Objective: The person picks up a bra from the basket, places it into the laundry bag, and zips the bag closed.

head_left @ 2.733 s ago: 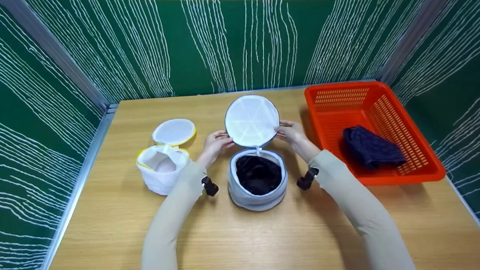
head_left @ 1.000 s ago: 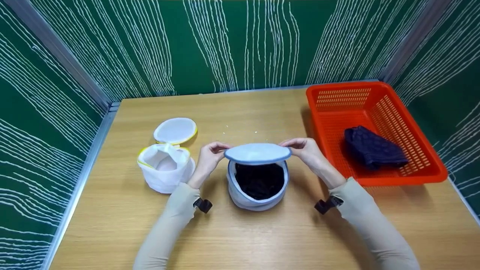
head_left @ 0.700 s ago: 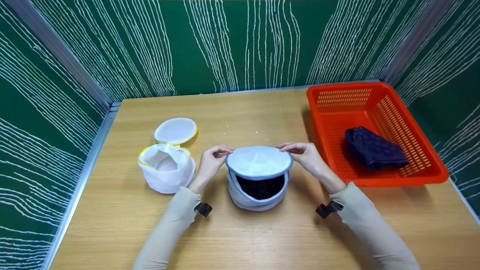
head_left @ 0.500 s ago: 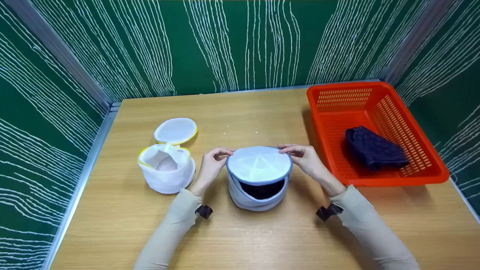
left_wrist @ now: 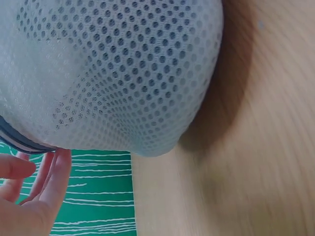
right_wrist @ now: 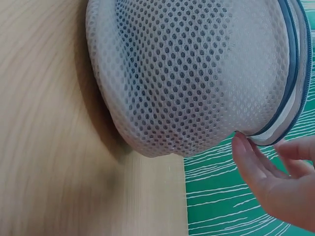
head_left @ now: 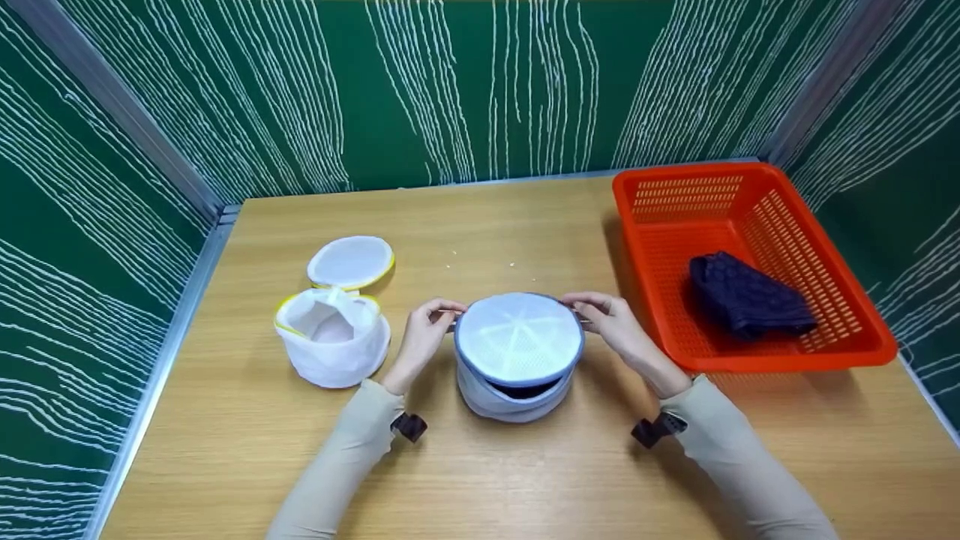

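A round white mesh laundry bag with blue trim stands on the table. Its mesh lid lies over most of the opening, leaving a narrow dark gap at the front. The dark contents are mostly hidden. At the left rim, the fairly straight fingers of my left hand touch the bag just below the zipper, thumb apart from them. On the opposite side, my right hand has a fingertip against the rim and its thumb by the lid edge. Both wrist views show the perforated mesh wall close up.
To the left stands a smaller white mesh bag with yellow trim, its lid folded back. An orange basket at the right contains a dark navy cloth. Green panels enclose the wooden table.
The lid has swung from upright, down and forward over the bag, covering the dark contents. Both hands came down with it, and their fingers have loosened from its edge at the sides.
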`<state>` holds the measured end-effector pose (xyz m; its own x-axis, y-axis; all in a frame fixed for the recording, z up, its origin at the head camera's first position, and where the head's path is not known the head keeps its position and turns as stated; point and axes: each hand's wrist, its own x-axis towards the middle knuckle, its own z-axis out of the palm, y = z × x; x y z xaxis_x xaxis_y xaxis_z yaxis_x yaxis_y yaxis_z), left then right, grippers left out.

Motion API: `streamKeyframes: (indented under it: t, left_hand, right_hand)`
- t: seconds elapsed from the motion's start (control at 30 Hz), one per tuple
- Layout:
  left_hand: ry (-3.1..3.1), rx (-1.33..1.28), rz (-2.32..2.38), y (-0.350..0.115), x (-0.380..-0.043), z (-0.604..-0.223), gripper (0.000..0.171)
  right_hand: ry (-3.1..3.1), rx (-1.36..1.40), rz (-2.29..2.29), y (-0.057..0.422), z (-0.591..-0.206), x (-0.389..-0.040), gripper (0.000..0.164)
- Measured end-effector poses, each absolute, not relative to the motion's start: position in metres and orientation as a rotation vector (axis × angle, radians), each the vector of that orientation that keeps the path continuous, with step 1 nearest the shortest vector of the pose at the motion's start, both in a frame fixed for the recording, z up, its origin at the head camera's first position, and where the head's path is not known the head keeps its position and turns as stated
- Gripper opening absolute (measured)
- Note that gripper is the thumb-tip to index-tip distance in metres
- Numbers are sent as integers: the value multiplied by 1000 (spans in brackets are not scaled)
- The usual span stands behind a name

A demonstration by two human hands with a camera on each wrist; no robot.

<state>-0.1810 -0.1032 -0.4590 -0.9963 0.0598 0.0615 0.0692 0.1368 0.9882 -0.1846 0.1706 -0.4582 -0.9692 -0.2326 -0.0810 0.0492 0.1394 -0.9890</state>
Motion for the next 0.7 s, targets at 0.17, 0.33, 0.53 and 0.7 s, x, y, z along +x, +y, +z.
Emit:
streamKeyframes:
  t: [0.17, 0.33, 0.53, 0.7]
  left_hand:
    - [-2354, -9, -2167, -101, -192, -463, 18]
    - [-2445, 91, -2243, -101, -201, -462, 23]
    - [-2638, 182, -2293, -102, -208, -460, 30]
    - [-2700, 208, -2342, -102, -208, -459, 31]
  right_hand:
    - [2199, -95, -1843, 169, -456, -186, 43]
    - [2229, -72, -1752, 167, -457, -188, 46]
    - [2273, -50, -1624, 164, -457, -190, 48]
    - [2259, -32, -1573, 162, -456, -191, 50]
